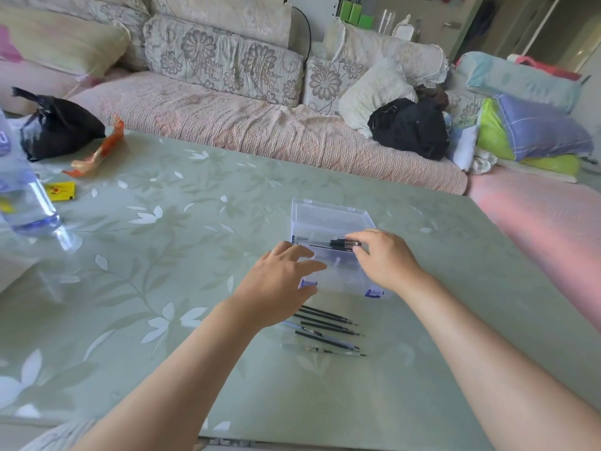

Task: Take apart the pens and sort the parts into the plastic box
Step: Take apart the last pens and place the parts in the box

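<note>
1. A clear plastic box with blue latches (pixel 338 271) sits open on the pale green, leaf-patterned glass table (pixel 162 255). Its lid (pixel 328 216) stands tilted up at the far side.
2. The right hand (pixel 385 260) reaches over the box's right wall. Its curled fingertips (pixel 356 239) pinch the dark end of a clear pen (pixel 338 244) that lies along the far side inside the box.
3. The left hand (pixel 276 278) is at the box's front left corner, fingers loosely spread and holding nothing. Whether they touch the wall is hard to tell.
4. Just in front of the box, thin black ink refills (pixel 328 320) and clear pen barrels (pixel 322 348) lie on the table, side by side with their tips pointing right.
5. At the far left of the table stand a clear water bottle (pixel 26 196) and a knotted black plastic bag (pixel 58 125). Near them are a crumpled orange wrapper (pixel 97 154) and a small yellow packet (pixel 60 192).
6. Behind the table runs a pink, floral-cushioned sofa (pixel 260 125).
</note>
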Motion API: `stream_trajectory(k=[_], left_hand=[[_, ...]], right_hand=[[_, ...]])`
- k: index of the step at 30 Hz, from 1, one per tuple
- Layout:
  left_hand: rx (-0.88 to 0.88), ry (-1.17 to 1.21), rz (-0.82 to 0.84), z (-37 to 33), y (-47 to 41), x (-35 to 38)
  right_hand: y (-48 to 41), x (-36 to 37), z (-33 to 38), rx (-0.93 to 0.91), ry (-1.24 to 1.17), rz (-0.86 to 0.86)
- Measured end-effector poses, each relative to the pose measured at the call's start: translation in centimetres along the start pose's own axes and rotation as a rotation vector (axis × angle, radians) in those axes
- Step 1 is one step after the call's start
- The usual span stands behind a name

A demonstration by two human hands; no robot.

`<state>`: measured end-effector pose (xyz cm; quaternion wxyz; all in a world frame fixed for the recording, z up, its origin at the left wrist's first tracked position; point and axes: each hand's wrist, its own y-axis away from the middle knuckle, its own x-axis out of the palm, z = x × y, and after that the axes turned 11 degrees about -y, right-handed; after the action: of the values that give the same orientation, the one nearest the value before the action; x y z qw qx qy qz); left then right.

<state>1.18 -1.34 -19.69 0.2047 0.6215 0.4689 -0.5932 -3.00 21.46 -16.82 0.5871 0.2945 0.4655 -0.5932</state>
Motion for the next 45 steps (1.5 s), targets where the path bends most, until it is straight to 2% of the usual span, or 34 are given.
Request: stream_trajectory(k=[3, 6, 9, 12, 15, 31, 37, 42, 45], left_hand=[[0.009, 0.051, -0.077, -0.4, 0.4, -0.9], [0.005, 0.135, -0.06, -1.2, 1.1, -2.0], [0.013, 0.131, 0.073, -1.6, 2.0, -2.6], [0.005, 0.063, 0.242, -1.5, 3.2, -2.6], [0.006, 0.008, 0.342, -1.5, 4.2, -2.5], [-0.031, -0.057, 0.354, -4.1, 4.1, -1.3], [0.025, -0.167, 0.366, -4.6, 4.3, -0.9], [-0.004, -0.127, 0.386, -4.5, 4.2, -0.8], [0.022, -0.183, 0.377, -4.8, 4.3, -0.7]], right_hand=[[1.0, -1.4, 0.9, -0.074, -0.045, -0.089], [3.0, -2.3, 2.8, -0.138, -0.114, -0.057], [5.9, -2.6, 4.6, -0.166, -0.117, 0.095], [8.3, -2.2, 5.6, -0.166, 0.019, 0.32], [10.0, -1.4, 5.8, -0.193, 0.147, 0.395], [10.9, 0.6, 6.1, -0.259, 0.252, 0.383], [10.7, 0.8, 6.5, -0.309, 0.352, 0.395], [10.7, 1.0, 6.5, -0.326, 0.383, 0.399], [10.8, 1.1, 6.3, -0.316, 0.369, 0.397]])
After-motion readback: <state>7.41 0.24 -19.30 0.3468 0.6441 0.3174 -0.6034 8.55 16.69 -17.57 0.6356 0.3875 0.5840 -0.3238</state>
